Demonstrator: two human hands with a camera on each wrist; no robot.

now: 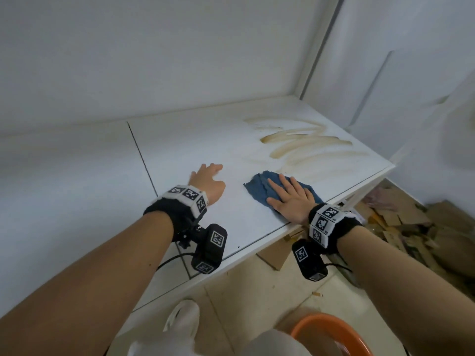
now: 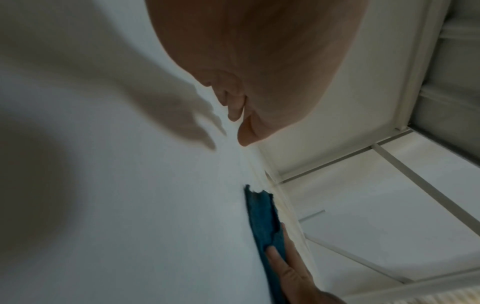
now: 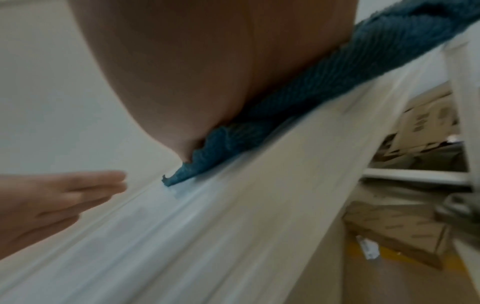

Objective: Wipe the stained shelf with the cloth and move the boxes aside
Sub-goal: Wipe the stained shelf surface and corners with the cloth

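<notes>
A blue cloth (image 1: 259, 187) lies on the white shelf (image 1: 180, 150) near its front edge. My right hand (image 1: 289, 199) presses flat on the cloth with straight, spread fingers. Brown smeared stains (image 1: 305, 145) streak the shelf beyond the cloth, toward the back right corner. My left hand (image 1: 208, 179) rests on the bare shelf to the left of the cloth, fingers relaxed, holding nothing. In the left wrist view the cloth (image 2: 262, 218) shows edge-on under the right hand's fingers (image 2: 285, 267). The right wrist view shows the cloth (image 3: 298, 98) beneath my palm and is blurred.
Flattened cardboard boxes (image 1: 401, 227) lie on the floor below and right of the shelf. An orange basin (image 1: 331, 335) sits on the floor near my feet. A white wall stands behind the shelf, and a dark seam (image 1: 142, 160) crosses its left part.
</notes>
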